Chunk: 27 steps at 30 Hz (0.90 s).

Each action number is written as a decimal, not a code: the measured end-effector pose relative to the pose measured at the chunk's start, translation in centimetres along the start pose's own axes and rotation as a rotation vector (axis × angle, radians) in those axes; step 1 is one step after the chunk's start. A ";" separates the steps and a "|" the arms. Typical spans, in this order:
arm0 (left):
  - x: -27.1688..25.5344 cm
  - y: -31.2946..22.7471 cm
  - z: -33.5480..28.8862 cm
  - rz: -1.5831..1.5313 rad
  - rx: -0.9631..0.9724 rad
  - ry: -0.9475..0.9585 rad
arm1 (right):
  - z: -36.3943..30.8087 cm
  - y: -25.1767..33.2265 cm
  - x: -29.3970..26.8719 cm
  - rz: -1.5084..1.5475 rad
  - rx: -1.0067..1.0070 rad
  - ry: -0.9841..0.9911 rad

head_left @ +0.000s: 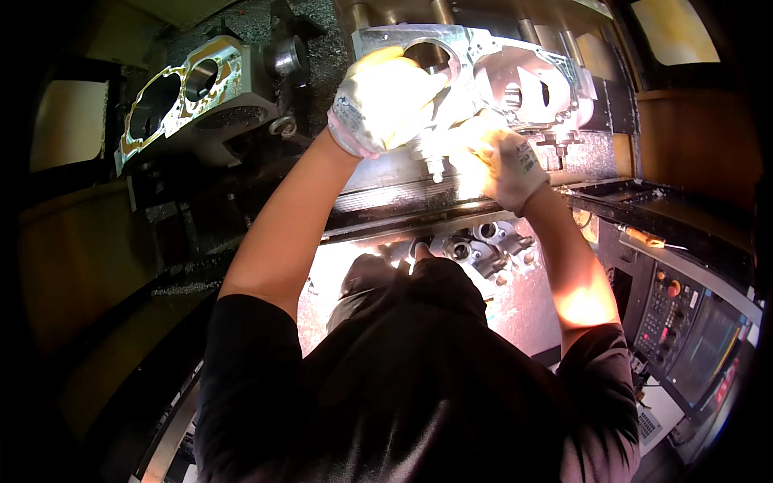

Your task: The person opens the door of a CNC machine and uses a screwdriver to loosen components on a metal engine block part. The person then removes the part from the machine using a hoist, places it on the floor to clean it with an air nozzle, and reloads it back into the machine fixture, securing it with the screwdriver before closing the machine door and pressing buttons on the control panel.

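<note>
Both my hands wear pale work gloves with yellowish fingers. My left hand (382, 101) is at the left part of a machined metal housing (475, 48) with large round bores. Its fingers look curled in front of the nearer bore; glare hides whatever is in them. Lower and to the right, my right hand (503, 157) is closed beside the housing's lower edge. Its fingertips are lost in bright light, and what they grip cannot be made out. Between the hands a clamp bolt (436, 167) points downward. Another clamp bolt (561, 149) sits under the housing's right end.
A second housing (229, 76) stands at the left on a dark fixture, near an eye bolt (283, 126). Metal chips lie around. Several castings (483, 245) rest below my hands, close to my body. At right are an orange-handled screwdriver (644, 237) and a control panel (672, 306).
</note>
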<state>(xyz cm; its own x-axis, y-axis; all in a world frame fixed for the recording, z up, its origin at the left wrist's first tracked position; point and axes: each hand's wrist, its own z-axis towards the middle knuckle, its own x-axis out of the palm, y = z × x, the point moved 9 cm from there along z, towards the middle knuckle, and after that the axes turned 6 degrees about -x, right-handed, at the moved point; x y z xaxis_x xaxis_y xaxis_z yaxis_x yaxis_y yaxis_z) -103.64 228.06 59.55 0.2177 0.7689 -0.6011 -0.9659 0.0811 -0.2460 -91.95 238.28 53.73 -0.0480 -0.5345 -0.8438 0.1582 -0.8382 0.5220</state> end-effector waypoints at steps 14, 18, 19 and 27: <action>-3.7 -2.3 -1.2 0.063 -0.092 -0.126 | -3.6 -1.8 5.3 0.329 0.205 -0.428; -3.9 -6.7 -5.7 0.230 -0.120 0.008 | -4.3 -2.2 5.3 0.612 0.352 -0.532; -2.6 -6.0 -6.6 0.176 -0.267 0.107 | -4.6 -1.9 4.9 0.573 0.359 -0.560; 1.0 -5.1 -7.6 0.081 -0.331 0.180 | -7.2 1.9 3.7 0.210 0.511 -0.734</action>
<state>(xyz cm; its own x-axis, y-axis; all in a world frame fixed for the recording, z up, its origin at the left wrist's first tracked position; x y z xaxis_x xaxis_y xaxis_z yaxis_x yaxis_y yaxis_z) -97.38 223.58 54.43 0.1923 0.6387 -0.7450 -0.8895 -0.2072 -0.4072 -84.69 235.50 50.67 -0.7094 -0.4697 -0.5255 -0.2127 -0.5682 0.7949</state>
